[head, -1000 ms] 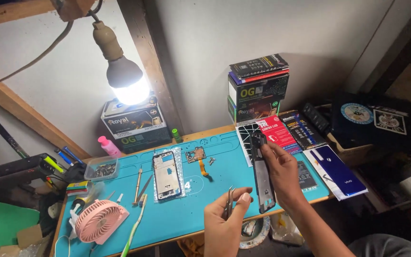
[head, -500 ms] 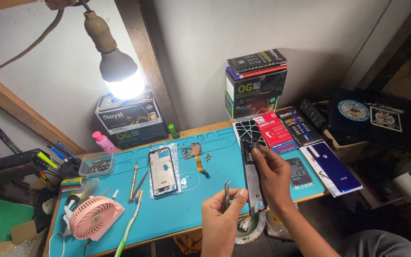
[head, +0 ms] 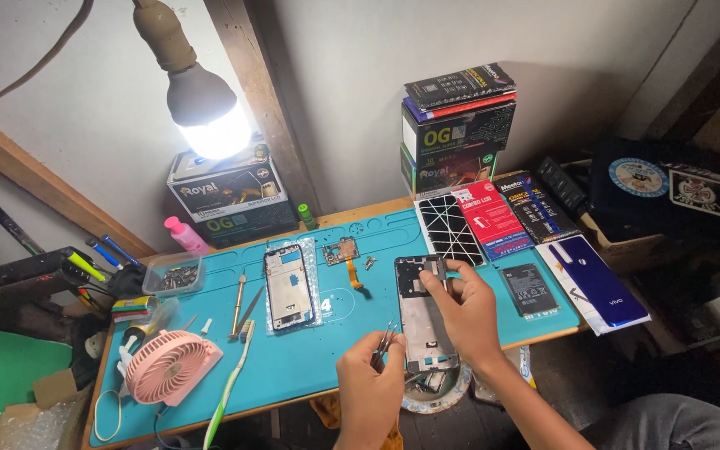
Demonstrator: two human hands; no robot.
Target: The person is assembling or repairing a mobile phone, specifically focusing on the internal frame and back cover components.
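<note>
A: At six o'clock on the blue mat [head: 293, 375], what does the left hand [head: 370, 392] pinch?
B: Tweezers [head: 387, 338]. Right hand [head: 467, 312], fingers curled, grips the phone frame [head: 421, 321]: light, thin, probably bendable; best held by its edges.

On the surface [head: 310, 367], the phone frame [head: 423, 321] lies right of the second frame [head: 287, 287], with a small circuit part [head: 342, 251] between and behind them. A fan [head: 167, 367] sits far left. Stacked boxes [head: 458, 125] stand behind, a battery [head: 529, 289] right.
</note>
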